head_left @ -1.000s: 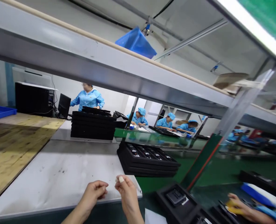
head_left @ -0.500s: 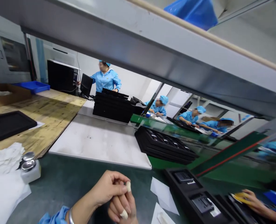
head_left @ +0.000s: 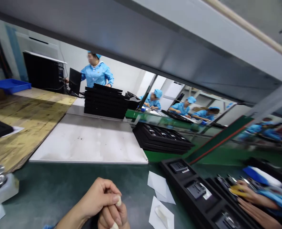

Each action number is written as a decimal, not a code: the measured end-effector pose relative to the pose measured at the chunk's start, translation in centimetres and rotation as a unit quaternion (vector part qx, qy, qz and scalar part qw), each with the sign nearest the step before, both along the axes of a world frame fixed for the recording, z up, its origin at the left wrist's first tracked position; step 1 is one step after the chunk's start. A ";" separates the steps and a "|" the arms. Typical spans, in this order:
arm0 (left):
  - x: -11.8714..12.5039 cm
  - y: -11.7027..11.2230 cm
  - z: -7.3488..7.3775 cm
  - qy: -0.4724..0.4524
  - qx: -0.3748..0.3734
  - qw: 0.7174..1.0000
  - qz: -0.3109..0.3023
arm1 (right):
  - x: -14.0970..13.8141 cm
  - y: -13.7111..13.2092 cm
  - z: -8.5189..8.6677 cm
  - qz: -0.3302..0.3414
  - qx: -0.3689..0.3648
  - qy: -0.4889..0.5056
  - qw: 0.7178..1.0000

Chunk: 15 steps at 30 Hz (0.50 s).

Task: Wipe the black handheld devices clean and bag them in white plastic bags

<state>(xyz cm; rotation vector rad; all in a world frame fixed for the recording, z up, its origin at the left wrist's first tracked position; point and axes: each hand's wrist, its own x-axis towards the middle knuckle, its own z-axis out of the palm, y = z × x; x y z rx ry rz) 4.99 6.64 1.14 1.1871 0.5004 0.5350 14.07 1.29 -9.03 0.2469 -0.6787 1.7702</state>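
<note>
Both my hands meet above the green work surface [head_left: 50,187] at the bottom of the view. With thumb and forefinger, my left hand [head_left: 95,198] pinches a cream finger cot [head_left: 118,200] on a fingertip of my right hand [head_left: 113,214]. The right hand's other fingers are curled in, and I see nothing held in them, though its palm is hidden. A second cream finger cot [head_left: 114,226] covers another of its digits at the lower edge. White paper sheets [head_left: 160,187] lie right of my hands, one with a small pale strip [head_left: 162,215] on it.
A black foam tray [head_left: 191,203] with dark parts stands to the right, beside a co-worker's hands [head_left: 252,198]. A metal-lidded bottle [head_left: 3,187] is at left. Ahead are a white board [head_left: 90,140], stacked black trays [head_left: 105,103] and an overhead shelf [head_left: 141,41].
The view has swung right, so most things sit further left. My left hand still pinches the finger cot on my right hand. A co-worker's second hand now shows at right.
</note>
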 end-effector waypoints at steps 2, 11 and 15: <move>0.3 0.2 -0.4 0.005 0.018 1.000 -0.005 | 0.2 0.3 -0.1 0.006 0.028 0.019 0.999; 0.4 1.1 -0.8 -0.016 0.091 0.994 -0.055 | 0.3 0.9 -1.0 -0.017 0.039 0.027 0.999; 0.6 0.8 -1.0 0.012 0.074 0.996 -0.038 | 0.6 1.3 -1.0 -0.022 0.052 -0.002 0.998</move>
